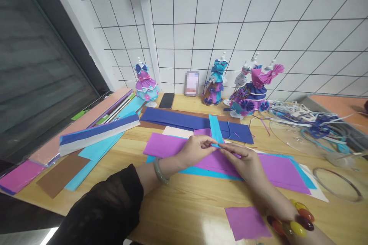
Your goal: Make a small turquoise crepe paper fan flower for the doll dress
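Between my two hands is a light blue crepe paper strip [216, 128], its near end pinched at the fingertips and its far part lying over dark blue paper. My left hand [198, 151] closes thumb and finger on the left side of that end. On the right side, my right hand [243, 160] pinches the same end, fingertips almost touching the left ones. Beneath both hands lie purple paper sheets [283, 170] over a light blue sheet [195, 171]. A small purple piece [247, 222] rests closer to me, below my right hand.
Folded dark blue paper [178, 119] lies behind my hands. Colored paper stacks [86, 126] cover the left side. Miniature dress forms in paper dresses [146, 82] stand along the wall, beside a phone [167, 100]. Tangled strips [304, 118] and a ring [337, 183] are at right.
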Action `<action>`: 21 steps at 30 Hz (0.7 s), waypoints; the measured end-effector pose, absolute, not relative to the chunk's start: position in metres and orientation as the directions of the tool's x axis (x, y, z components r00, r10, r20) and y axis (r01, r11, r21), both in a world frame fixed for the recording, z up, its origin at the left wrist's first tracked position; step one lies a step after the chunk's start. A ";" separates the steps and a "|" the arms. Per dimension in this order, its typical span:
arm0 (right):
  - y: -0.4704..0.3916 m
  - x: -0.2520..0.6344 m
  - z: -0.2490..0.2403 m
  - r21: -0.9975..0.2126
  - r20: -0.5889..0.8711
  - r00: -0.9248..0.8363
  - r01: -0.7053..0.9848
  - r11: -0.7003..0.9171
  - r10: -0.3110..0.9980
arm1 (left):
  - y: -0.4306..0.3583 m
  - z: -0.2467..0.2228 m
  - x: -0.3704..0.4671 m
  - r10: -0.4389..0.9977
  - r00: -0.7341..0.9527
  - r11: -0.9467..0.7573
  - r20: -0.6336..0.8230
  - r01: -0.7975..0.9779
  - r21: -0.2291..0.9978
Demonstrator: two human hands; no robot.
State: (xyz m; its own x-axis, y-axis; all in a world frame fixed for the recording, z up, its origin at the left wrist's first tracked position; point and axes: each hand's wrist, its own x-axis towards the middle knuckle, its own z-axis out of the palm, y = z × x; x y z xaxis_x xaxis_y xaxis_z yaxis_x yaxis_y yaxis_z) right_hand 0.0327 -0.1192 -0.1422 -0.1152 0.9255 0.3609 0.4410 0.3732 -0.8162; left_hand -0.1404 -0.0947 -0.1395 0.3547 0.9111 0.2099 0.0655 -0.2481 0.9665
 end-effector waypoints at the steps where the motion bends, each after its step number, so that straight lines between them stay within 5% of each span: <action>1: -0.118 0.033 -0.143 -0.813 0.369 -0.122 0.438 0.384 0.921 | -0.095 -0.139 -0.141 0.910 0.347 -0.272 0.226 0.090 0.958; 13: -0.118 0.031 -0.143 -0.855 0.272 -0.055 0.444 0.268 0.961 | -0.095 -0.133 -0.145 0.848 0.344 -0.489 0.404 0.213 0.846; 21: -0.116 0.032 -0.145 -0.873 0.233 -0.058 0.427 0.235 0.971 | -0.094 -0.131 -0.146 0.857 0.359 -0.460 0.371 0.204 0.864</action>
State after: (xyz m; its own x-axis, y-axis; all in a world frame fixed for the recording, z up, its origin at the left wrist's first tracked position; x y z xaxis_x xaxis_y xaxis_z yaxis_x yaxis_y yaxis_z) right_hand 0.0322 -0.1157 -0.1446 -0.0576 0.9708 0.2328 0.4267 0.2348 -0.8734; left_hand -0.1457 -0.0945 -0.1309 0.3586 0.8565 0.3712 0.2040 -0.4599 0.8642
